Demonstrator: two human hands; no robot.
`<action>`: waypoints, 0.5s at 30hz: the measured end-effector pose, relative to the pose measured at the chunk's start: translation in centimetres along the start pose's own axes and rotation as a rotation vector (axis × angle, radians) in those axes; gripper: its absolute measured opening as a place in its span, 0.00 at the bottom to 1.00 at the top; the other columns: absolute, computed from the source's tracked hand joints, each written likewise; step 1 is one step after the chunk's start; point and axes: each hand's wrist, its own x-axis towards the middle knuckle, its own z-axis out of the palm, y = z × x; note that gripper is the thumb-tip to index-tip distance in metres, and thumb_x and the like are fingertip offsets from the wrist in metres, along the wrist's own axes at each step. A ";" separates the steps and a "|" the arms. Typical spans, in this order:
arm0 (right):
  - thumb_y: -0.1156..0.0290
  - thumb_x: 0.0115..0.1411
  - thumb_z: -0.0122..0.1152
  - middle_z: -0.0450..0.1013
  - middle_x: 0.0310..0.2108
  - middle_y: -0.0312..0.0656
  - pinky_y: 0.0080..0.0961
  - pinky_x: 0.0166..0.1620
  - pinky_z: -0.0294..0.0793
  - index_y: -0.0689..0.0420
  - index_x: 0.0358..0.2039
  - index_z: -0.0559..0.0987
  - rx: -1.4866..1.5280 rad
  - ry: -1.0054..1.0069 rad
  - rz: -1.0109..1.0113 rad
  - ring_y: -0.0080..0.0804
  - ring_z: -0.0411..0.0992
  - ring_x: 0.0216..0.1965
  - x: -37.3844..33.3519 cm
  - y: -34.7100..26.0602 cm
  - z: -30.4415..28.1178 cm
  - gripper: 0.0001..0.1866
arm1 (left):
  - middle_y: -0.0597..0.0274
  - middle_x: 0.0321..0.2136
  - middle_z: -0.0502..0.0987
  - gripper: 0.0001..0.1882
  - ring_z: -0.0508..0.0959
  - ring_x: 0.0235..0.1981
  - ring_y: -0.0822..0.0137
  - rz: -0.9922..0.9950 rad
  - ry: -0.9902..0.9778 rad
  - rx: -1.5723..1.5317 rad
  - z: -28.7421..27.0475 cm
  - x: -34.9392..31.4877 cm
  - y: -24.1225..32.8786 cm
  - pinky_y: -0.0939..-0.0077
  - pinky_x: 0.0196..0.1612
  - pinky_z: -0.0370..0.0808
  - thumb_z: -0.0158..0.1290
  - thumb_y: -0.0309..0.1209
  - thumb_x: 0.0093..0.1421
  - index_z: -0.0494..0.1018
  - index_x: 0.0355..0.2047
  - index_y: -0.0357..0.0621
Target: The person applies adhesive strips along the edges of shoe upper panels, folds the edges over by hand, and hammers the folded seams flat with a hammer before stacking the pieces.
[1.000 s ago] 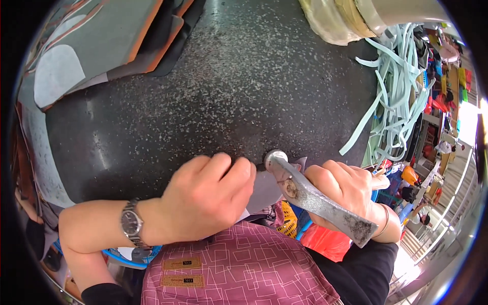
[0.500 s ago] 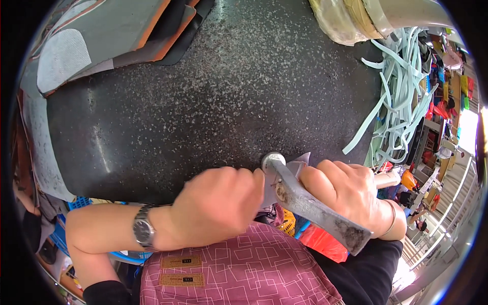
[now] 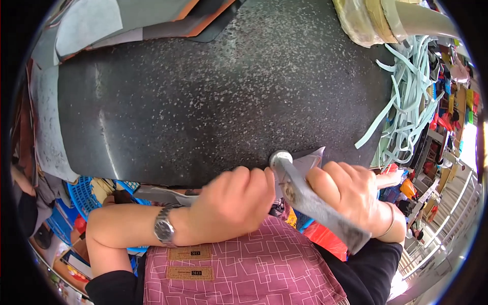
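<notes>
My right hand (image 3: 351, 195) is closed round the handle of a hammer. The worn grey metal hammer (image 3: 325, 213) lies slantwise across my front, its round face (image 3: 280, 157) at the near edge of the black work surface (image 3: 229, 117). A thin grey sheet piece (image 3: 307, 161) shows between my hands, under the hammer head, one pointed corner lying on the surface. My left hand (image 3: 236, 201) is curled closed beside the hammer head, at the sheet's left edge; it is slightly blurred, and its fingertips are hidden.
Grey sheets with orange edges (image 3: 152, 25) are stacked at the far left. Pale green strips (image 3: 406, 101) hang in a tangle at the right, below a wrapped yellowish post (image 3: 363, 23). A blue basket (image 3: 84, 195) stands at the lower left; a maroon patterned apron (image 3: 244, 269) covers my lap.
The whole view has shifted, so the surface and both hands sit further right, and more of the blue basket shows. Both hands keep their grips; the hammer stays at the near edge.
</notes>
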 end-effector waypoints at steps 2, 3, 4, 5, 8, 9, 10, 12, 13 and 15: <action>0.69 0.47 0.61 0.58 0.19 0.31 0.22 0.15 0.63 0.54 0.28 0.70 -0.044 0.043 0.002 0.20 0.64 0.16 -0.3 -0.4 0.6 0.10 | 0.65 0.23 0.65 0.12 0.69 0.24 0.69 -0.258 -0.021 -0.441 0.0 -0.8 -0.6 0.74 0.23 0.68 0.55 0.28 0.49 0.76 0.34 0.35; 0.69 0.47 0.61 0.59 0.19 0.31 0.22 0.15 0.63 0.54 0.28 0.70 0.022 0.041 0.002 0.20 0.65 0.16 -0.3 -0.2 0.7 0.10 | 0.65 0.23 0.65 0.12 0.69 0.24 0.69 -0.259 -0.024 -0.441 0.0 -1.1 -0.7 0.74 0.23 0.68 0.55 0.28 0.49 0.76 0.34 0.35; 0.68 0.47 0.61 0.59 0.19 0.31 0.22 0.15 0.63 0.54 0.28 0.70 0.088 0.040 0.003 0.20 0.65 0.16 -0.3 0.0 0.8 0.10 | 0.65 0.23 0.65 0.12 0.69 0.24 0.69 -0.183 0.013 -0.378 0.0 -1.4 -0.7 0.75 0.23 0.68 0.56 0.28 0.49 0.76 0.34 0.35; 0.67 0.47 0.61 0.59 0.19 0.31 0.22 0.15 0.63 0.54 0.28 0.70 0.098 0.053 -0.001 0.21 0.66 0.16 -0.2 0.2 1.1 0.10 | 0.65 0.23 0.66 0.12 0.70 0.25 0.69 -0.107 0.052 -0.311 0.1 -1.7 -0.7 0.75 0.23 0.68 0.57 0.27 0.48 0.77 0.33 0.36; 0.67 0.46 0.60 0.59 0.19 0.32 0.22 0.16 0.64 0.55 0.29 0.70 0.139 0.127 -0.050 0.21 0.66 0.16 -0.2 -0.2 1.1 0.11 | 0.66 0.23 0.65 0.10 0.70 0.25 0.68 -0.027 0.176 -0.110 1.1 -1.8 0.3 0.77 0.24 0.68 0.57 0.26 0.46 0.77 0.30 0.37; 0.67 0.45 0.60 0.60 0.20 0.32 0.22 0.16 0.63 0.56 0.30 0.71 0.051 0.061 -0.074 0.21 0.66 0.16 -0.6 -0.8 1.0 0.12 | 0.65 0.23 0.65 0.07 0.70 0.24 0.68 -0.009 0.218 -0.035 1.1 -1.6 0.5 0.77 0.24 0.68 0.56 0.26 0.46 0.76 0.27 0.38; 0.67 0.45 0.59 0.60 0.19 0.32 0.22 0.16 0.64 0.56 0.31 0.71 0.047 0.050 -0.058 0.22 0.66 0.16 -1.2 -1.1 1.2 0.12 | 0.65 0.23 0.65 0.07 0.70 0.24 0.68 -0.009 0.220 -0.033 0.8 -1.3 0.6 0.77 0.24 0.68 0.56 0.26 0.46 0.76 0.27 0.38; 0.68 0.45 0.62 0.62 0.20 0.33 0.26 0.19 0.66 0.56 0.32 0.72 0.035 0.060 -0.013 0.26 0.67 0.17 -1.8 -0.6 1.2 0.13 | 0.64 0.25 0.69 0.11 0.72 0.24 0.68 -0.037 -0.015 -0.169 -0.2 -0.3 0.3 0.75 0.21 0.70 0.58 0.24 0.44 0.77 0.31 0.36; 0.69 0.43 0.66 0.65 0.21 0.35 0.29 0.21 0.68 0.57 0.33 0.73 0.218 0.075 0.047 0.31 0.70 0.19 -2.2 0.5 1.0 0.17 | 0.65 0.23 0.66 0.07 0.71 0.24 0.69 -0.041 -0.007 -0.194 0.0 1.0 0.1 0.77 0.22 0.70 0.57 0.26 0.45 0.74 0.27 0.39; 0.70 0.45 0.70 0.69 0.22 0.40 0.32 0.22 0.69 0.56 0.36 0.75 0.148 0.168 0.255 0.38 0.73 0.21 -3.4 0.7 0.0 0.17 | 0.65 0.23 0.65 0.07 0.72 0.24 0.67 0.038 0.003 -0.195 0.3 4.8 -0.5 0.77 0.23 0.71 0.55 0.29 0.46 0.70 0.24 0.42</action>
